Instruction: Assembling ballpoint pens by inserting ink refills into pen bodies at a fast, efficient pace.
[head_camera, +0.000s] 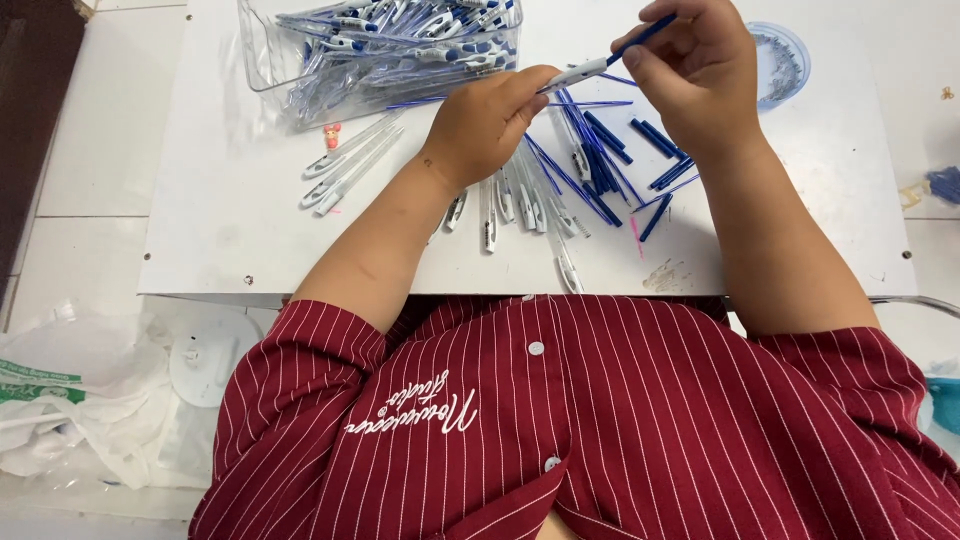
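Held above the desk at about twelve o'clock: one pen, half assembled, white barrel with a blue part at the upper end. Long axis tilted, from eight o'clock up to two o'clock, blue end toward two. Pinched at the white end by left hand, fingers closed on it; gripped at the blue end by right hand, fingers also clenched around it. Judged partly done: many finished pens in the clear box at eleven o'clock. Left undone: white barrels and blue refills lying loose under the hands.
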